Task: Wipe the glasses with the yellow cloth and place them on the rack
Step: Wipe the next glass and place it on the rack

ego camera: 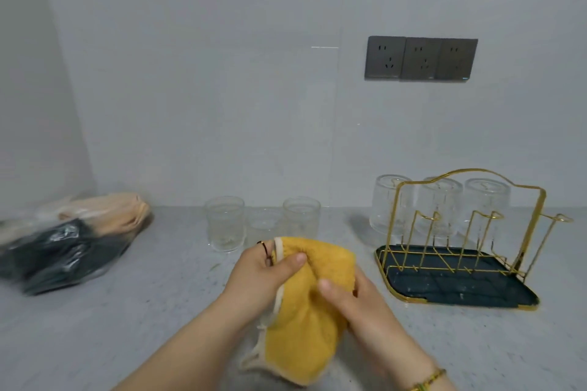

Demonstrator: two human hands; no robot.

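The pale wall (222,73) fills most of your view, with the speckled grey counter (127,327) running along below it. On your far left a clear plastic bag (70,251) of dark and peach fabric lies on the counter. On your right stands the gold wire rack (460,287) on its dark tray. The yellow cloth (305,327) is bunched above the counter in front of you, between both hands. Your left grip (260,270) is grasping its upper edge, thumb pressed on top, and your right grip (352,298) is curled around its right side. You cannot tell whether a glass sits inside the folds. Three glasses (440,203) stand upside down along the rack's far side. Three more glasses (225,222) stand upright on the counter just beyond the cloth. A grey triple socket panel (421,59) is on the wall above the rack. A ring (263,246) shows on a left finger and a beaded bracelet (428,379) on your right wrist
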